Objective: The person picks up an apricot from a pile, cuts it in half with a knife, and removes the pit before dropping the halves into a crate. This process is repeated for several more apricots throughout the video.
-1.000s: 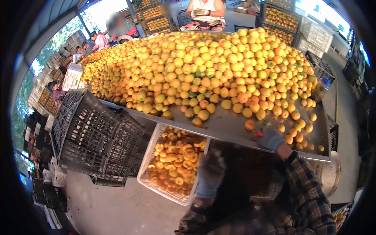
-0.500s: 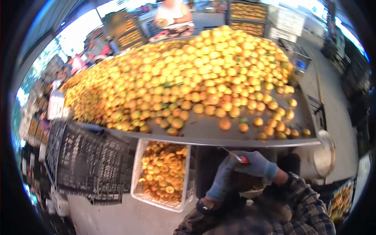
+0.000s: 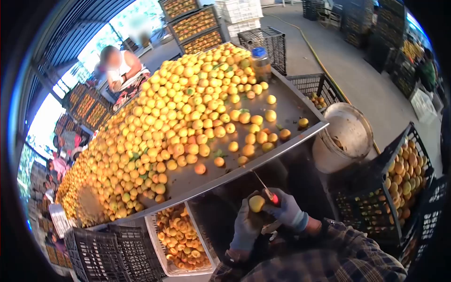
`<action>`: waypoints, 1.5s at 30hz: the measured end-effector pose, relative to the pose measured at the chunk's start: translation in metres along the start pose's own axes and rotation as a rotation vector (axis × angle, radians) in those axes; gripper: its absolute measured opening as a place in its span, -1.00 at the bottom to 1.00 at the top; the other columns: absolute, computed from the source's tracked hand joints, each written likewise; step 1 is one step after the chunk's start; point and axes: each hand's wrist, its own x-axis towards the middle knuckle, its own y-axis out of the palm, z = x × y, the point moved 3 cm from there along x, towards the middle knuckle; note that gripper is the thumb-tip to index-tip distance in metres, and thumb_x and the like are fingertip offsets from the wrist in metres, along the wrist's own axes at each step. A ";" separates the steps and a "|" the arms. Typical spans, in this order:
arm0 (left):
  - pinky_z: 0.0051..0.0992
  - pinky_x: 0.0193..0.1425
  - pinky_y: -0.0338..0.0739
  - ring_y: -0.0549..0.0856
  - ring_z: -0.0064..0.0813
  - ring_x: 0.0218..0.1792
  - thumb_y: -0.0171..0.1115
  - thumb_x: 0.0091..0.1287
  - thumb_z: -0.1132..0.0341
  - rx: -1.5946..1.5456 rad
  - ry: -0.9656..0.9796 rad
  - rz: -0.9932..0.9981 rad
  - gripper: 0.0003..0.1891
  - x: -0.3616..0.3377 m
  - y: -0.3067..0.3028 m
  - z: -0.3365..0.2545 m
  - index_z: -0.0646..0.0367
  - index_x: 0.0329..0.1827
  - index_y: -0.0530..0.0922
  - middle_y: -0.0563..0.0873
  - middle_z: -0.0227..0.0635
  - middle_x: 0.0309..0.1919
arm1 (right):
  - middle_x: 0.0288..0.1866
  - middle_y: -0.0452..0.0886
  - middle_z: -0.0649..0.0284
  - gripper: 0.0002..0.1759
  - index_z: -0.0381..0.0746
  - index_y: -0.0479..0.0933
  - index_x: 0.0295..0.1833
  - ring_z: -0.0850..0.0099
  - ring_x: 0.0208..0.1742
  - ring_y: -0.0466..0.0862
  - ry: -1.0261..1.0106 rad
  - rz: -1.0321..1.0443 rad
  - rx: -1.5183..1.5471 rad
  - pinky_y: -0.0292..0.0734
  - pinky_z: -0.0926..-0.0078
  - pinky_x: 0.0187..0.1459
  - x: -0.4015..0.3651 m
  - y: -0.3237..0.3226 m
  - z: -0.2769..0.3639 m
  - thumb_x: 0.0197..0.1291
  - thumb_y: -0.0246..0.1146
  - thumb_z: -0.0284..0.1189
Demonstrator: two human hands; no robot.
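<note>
My left hand [image 3: 244,228], in a bluish-grey glove, is closed round a yellow apricot [image 3: 256,203] low in front of the table edge. Beside it my right hand [image 3: 287,210], gloved alike, grips a small knife [image 3: 271,195] with a red handle. The thin blade points up and away toward the metal table [image 3: 293,103]; the fingers nearly meet at the fruit. A large heap of apricots [image 3: 178,108] covers much of the tabletop, with loose ones near its front edge. Below the edge, to the left, a white crate [image 3: 152,235] holds cut, pitted pieces.
Black crates [image 3: 94,256] stand at the lower left. A whitish bucket [image 3: 340,157] is by the table's right corner, and a black crate of fruit [image 3: 397,188] at the right. A blue-lidded jar [image 3: 260,61] sits on the table. Across it is another person [image 3: 124,70].
The view has swung right, bringing the bucket and right-hand crate more fully into sight. An apricot now shows in my left hand; none was visible there before. The knife stays in my right hand.
</note>
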 end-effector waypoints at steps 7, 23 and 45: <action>-0.32 0.32 0.45 0.55 -0.36 0.23 0.01 0.56 0.20 0.333 0.061 0.012 -0.53 -0.003 0.022 0.012 0.21 0.45 0.29 0.57 -0.23 0.22 | -0.05 0.69 0.19 -0.65 -0.35 0.50 0.19 0.45 -0.06 0.69 0.414 0.029 0.674 0.62 0.48 0.06 -0.009 -0.022 0.002 0.35 0.27 -0.43; -0.33 0.30 0.49 0.61 -0.40 0.09 0.03 0.56 0.12 0.496 0.119 -0.040 -0.62 -0.003 -0.005 0.019 0.24 0.21 0.47 0.61 -0.22 0.08 | -0.20 0.63 0.30 -0.53 -0.34 0.51 0.07 0.62 -0.13 0.53 0.111 0.212 0.221 0.52 0.56 -0.07 -0.028 -0.031 -0.017 0.47 0.12 -0.09; -0.52 0.00 0.56 0.65 -0.53 -0.16 -0.18 0.57 -0.15 0.930 0.321 -0.249 -0.42 -0.001 -0.037 0.035 0.26 0.00 0.55 0.68 -0.29 -0.17 | -0.27 0.63 0.34 -0.48 -0.35 0.53 0.10 0.61 -0.23 0.53 0.352 0.349 0.313 0.51 0.58 -0.17 -0.048 -0.008 -0.024 0.49 0.06 -0.06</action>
